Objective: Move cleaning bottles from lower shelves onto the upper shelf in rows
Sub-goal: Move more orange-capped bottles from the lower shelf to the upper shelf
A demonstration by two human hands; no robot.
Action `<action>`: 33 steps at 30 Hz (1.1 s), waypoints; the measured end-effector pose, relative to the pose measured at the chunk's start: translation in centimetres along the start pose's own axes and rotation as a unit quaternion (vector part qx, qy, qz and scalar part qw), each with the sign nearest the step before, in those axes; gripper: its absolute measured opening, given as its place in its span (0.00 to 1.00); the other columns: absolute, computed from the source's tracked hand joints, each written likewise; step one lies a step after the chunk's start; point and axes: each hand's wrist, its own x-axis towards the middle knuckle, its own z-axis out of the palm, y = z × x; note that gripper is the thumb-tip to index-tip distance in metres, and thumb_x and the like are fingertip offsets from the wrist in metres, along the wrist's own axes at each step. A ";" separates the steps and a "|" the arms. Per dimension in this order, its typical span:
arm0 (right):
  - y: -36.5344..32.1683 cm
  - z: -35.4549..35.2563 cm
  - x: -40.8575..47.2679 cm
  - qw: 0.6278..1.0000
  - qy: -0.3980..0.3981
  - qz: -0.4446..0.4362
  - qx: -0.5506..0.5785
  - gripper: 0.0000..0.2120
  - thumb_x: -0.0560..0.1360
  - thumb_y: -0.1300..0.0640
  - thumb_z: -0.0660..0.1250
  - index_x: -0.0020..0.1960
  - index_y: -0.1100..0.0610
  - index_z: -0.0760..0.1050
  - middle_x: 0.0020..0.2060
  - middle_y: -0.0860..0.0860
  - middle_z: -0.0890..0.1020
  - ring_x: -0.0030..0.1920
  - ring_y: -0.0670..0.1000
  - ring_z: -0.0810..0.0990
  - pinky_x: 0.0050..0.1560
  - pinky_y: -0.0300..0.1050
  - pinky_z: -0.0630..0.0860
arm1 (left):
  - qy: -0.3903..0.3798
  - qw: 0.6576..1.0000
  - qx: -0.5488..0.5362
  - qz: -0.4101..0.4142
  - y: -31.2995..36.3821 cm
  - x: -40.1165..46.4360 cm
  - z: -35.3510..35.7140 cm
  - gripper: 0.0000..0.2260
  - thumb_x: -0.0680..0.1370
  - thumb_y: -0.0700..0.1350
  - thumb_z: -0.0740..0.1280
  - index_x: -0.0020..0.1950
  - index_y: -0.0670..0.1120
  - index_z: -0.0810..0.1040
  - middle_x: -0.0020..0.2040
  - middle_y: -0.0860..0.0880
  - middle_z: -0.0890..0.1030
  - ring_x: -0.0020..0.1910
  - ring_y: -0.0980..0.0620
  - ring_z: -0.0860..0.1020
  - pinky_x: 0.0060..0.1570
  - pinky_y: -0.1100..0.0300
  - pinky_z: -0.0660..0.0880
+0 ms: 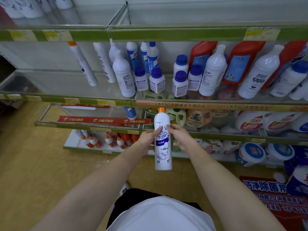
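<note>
A tall white bottle with an orange cap and blue toilet-cleaner label stands upright in mid-air at frame centre, before the lower shelves. The upper shelf, toward 11 o'clock, carries another orange-capped white bottle, leaning.

1. Two hands, left hand and right hand, on one orange-capped white bottle.
2. Five small blue-capped jars on the middle shelf.
3. Two red bottles there.
4. Four orange-and-white bottles lowest down.
</note>
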 end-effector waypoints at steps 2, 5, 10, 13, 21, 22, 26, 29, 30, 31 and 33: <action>-0.2 0.1 -0.1 1.000 0.000 -0.004 -0.005 0.18 0.81 0.51 0.67 0.69 0.55 0.72 0.48 0.46 0.81 0.47 0.46 0.81 0.41 0.48 0.76 | 0.000 1.000 -0.002 0.004 0.0 -0.2 -0.1 0.28 0.73 0.61 0.74 0.65 0.43 0.77 0.51 0.45 0.86 0.51 0.44 0.85 0.54 0.42 0.81; -0.1 -0.1 -0.1 1.000 -0.001 -0.011 -0.005 0.17 0.82 0.52 0.67 0.68 0.55 0.72 0.47 0.46 0.81 0.46 0.46 0.80 0.39 0.47 0.75 | -0.002 1.000 -0.003 0.008 0.2 -0.3 -0.2 0.27 0.73 0.60 0.74 0.64 0.43 0.78 0.51 0.45 0.86 0.51 0.43 0.85 0.55 0.41 0.81; -0.3 0.0 -0.1 1.000 -0.002 -0.024 -0.010 0.16 0.81 0.51 0.67 0.67 0.55 0.74 0.55 0.50 0.83 0.49 0.48 0.82 0.38 0.47 0.77 | 0.002 1.000 -0.005 0.011 0.5 -0.6 -0.3 0.28 0.73 0.60 0.75 0.64 0.43 0.77 0.51 0.45 0.86 0.51 0.43 0.85 0.56 0.40 0.80; -0.9 0.2 -0.1 0.999 -0.004 -0.036 -0.022 0.18 0.81 0.50 0.67 0.69 0.54 0.73 0.56 0.50 0.83 0.51 0.48 0.82 0.37 0.46 0.76 | 0.001 1.000 -0.013 0.016 1.1 -0.7 -0.5 0.29 0.72 0.59 0.75 0.65 0.42 0.76 0.51 0.44 0.86 0.51 0.43 0.85 0.56 0.39 0.80; -6.3 2.4 0.7 0.994 -0.004 -0.109 -0.028 0.17 0.80 0.48 0.69 0.66 0.53 0.76 0.54 0.48 0.85 0.54 0.51 0.84 0.57 0.61 0.80 | 0.034 0.994 -0.024 0.100 7.0 -1.5 -2.3 0.28 0.72 0.57 0.77 0.63 0.40 0.79 0.51 0.45 0.86 0.50 0.44 0.85 0.50 0.46 0.82; -7.6 3.0 0.5 0.992 -0.010 -0.124 -0.026 0.14 0.80 0.48 0.68 0.64 0.52 0.76 0.54 0.47 0.85 0.55 0.52 0.84 0.60 0.61 0.79 | 0.042 0.992 -0.019 0.121 8.3 -1.7 -2.7 0.27 0.71 0.57 0.77 0.62 0.40 0.80 0.50 0.45 0.87 0.50 0.44 0.85 0.52 0.46 0.81; -13.9 6.5 -0.3 0.977 -0.043 -0.208 -0.020 0.09 0.82 0.51 0.66 0.61 0.49 0.76 0.54 0.50 0.85 0.53 0.52 0.85 0.56 0.56 0.82 | 0.077 0.975 -0.027 0.208 14.3 -4.1 -5.2 0.13 0.76 0.50 0.74 0.53 0.42 0.83 0.43 0.48 0.87 0.38 0.52 0.85 0.37 0.59 0.79; -18.8 9.7 -0.9 0.953 -0.055 -0.294 -0.047 0.10 0.80 0.51 0.68 0.60 0.52 0.78 0.54 0.52 0.85 0.52 0.54 0.86 0.54 0.60 0.83 | 0.091 0.958 -0.028 0.271 18.7 -6.3 -7.8 0.11 0.78 0.50 0.72 0.52 0.44 0.84 0.43 0.50 0.87 0.36 0.55 0.83 0.38 0.59 0.79; -20.5 10.8 -1.3 0.945 -0.057 -0.316 -0.054 0.10 0.80 0.50 0.69 0.59 0.52 0.79 0.53 0.53 0.85 0.52 0.55 0.86 0.53 0.61 0.83 | 0.097 0.951 -0.029 0.292 20.1 -7.0 -8.9 0.11 0.78 0.50 0.71 0.52 0.44 0.84 0.43 0.51 0.87 0.36 0.56 0.82 0.39 0.59 0.79; -22.1 12.0 -1.8 0.938 -0.064 -0.335 -0.055 0.09 0.80 0.51 0.69 0.58 0.52 0.79 0.53 0.54 0.85 0.52 0.56 0.86 0.53 0.61 0.83 | 0.104 0.944 -0.035 0.311 21.4 -7.7 -9.8 0.11 0.78 0.50 0.71 0.53 0.44 0.84 0.43 0.51 0.86 0.36 0.56 0.82 0.39 0.59 0.78; -25.3 14.5 -2.8 0.924 -0.079 -0.371 -0.051 0.07 0.79 0.52 0.70 0.57 0.50 0.78 0.54 0.54 0.85 0.53 0.57 0.86 0.54 0.61 0.83 | 0.120 0.929 -0.049 0.345 24.1 -9.2 -11.8 0.12 0.79 0.50 0.71 0.56 0.43 0.84 0.45 0.49 0.86 0.37 0.55 0.82 0.39 0.59 0.78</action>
